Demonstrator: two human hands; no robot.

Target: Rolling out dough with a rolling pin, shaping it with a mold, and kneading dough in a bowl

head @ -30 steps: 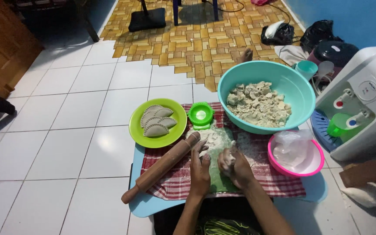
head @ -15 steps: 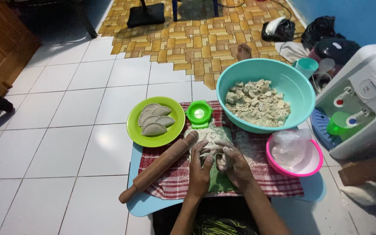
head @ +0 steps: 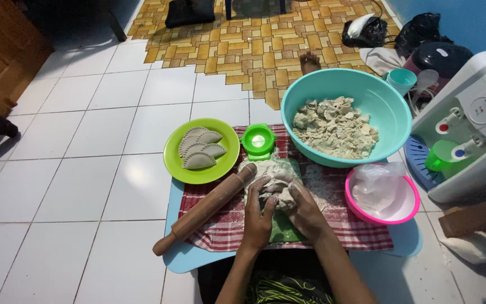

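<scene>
Head view: teal bowl (head: pixel 392 121) far right, crumbly filling inside. Rolling pin (head: pixel 206 208) just left of hands. Dough (head: pixel 274 183) on floured green mat, centre: soft, pliable, probably sticky; best cupped from sides. Left hand (head: pixel 259 217) and right hand (head: pixel 305 211) pressed together around it, fingers curled.

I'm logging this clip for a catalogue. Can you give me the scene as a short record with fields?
Left hand: pressing the pale dough lump
Right hand: cupping the same dough
Surface: red checked cloth
Left of hands: wooden rolling pin
Green round plate: four crimped pastries
Teal plastic bowl: crumbly filling
Pink bowl: clear plastic bag
</scene>
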